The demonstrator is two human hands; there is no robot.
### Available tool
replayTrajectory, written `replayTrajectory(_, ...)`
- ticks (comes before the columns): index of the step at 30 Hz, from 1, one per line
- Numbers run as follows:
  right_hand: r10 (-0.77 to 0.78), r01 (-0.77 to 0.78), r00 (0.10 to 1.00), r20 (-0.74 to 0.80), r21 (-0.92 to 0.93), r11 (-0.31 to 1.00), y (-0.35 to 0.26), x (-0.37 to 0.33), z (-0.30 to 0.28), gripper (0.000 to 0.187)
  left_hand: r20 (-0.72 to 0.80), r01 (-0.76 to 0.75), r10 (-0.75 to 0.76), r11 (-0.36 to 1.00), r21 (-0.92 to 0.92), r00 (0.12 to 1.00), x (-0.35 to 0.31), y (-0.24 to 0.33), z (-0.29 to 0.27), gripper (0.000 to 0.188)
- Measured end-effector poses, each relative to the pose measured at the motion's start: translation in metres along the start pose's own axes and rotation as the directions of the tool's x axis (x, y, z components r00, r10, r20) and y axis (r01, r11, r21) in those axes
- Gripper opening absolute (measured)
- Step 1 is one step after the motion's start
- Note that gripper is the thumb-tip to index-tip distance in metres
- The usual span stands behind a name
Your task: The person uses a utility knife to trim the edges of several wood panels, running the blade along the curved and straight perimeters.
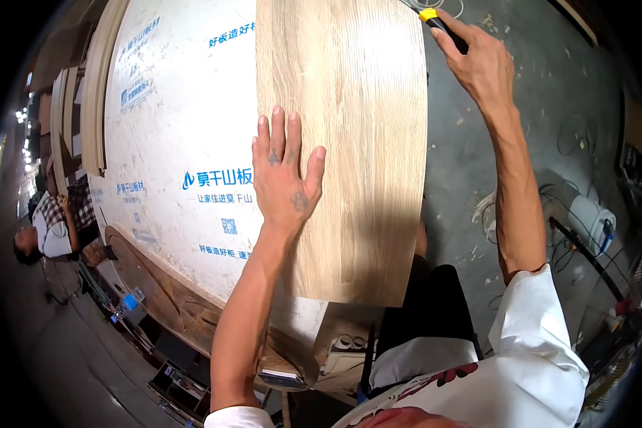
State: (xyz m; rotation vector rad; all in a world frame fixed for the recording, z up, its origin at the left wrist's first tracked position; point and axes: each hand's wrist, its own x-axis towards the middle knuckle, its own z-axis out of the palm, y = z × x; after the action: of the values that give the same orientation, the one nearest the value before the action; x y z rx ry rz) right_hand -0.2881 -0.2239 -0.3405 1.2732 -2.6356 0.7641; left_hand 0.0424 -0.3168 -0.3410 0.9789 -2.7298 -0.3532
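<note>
In the head view, a pale-brown, rectangular wood-grain panel [364, 143] lies on a white board with blue print [171, 132]; darker streaks run lengthwise, bright toward the far end, shadowed nearer the person. The left hand [287, 187] rests flat along its left edge, fingers extended, grasping nothing. The right hand [483, 68] curls firmly around a black-and-yellow tool handle [442, 30] by the far right corner.

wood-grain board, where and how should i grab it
The wood-grain board is probably best gripped by its long right edge, from the right, thumb above, fingers beneath: it lies flat, with floor showing beyond that edge; its left edge lies over the white panel.
</note>
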Motion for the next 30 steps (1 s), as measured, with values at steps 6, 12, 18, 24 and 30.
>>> replayTrajectory(6,-0.009,0.012,0.999,0.047,-0.069,0.998,0.015,0.061,0.014,0.039,0.064,0.021,-0.02,1.0,-0.012,0.998,0.001,0.0,-0.005,0.065)
replayTrajectory(12,-0.014,0.014,1.0,0.019,-0.029,0.999,0.024,0.105,0.031,0.04,0.116,0.055,-0.051,0.998,-0.026,0.992,-0.002,0.0,-0.008,0.07)
replayTrajectory(18,0.011,-0.011,0.999,0.041,0.009,1.0,0.031,0.155,0.047,0.039,0.133,0.061,-0.058,0.998,-0.017,0.989,-0.003,0.0,-0.012,0.071)
replayTrajectory(24,0.019,-0.031,0.993,0.112,0.101,0.994,0.048,0.181,0.05,0.041,0.12,0.061,-0.054,0.997,-0.051,0.991,0.001,0.003,-0.009,0.071)
replayTrajectory(30,0.285,-0.604,0.787,0.548,0.588,0.538,0.022,0.072,0.026,0.047,0.055,0.35,-0.345,0.925,-0.151,0.937,0.132,0.002,-0.006,0.085)
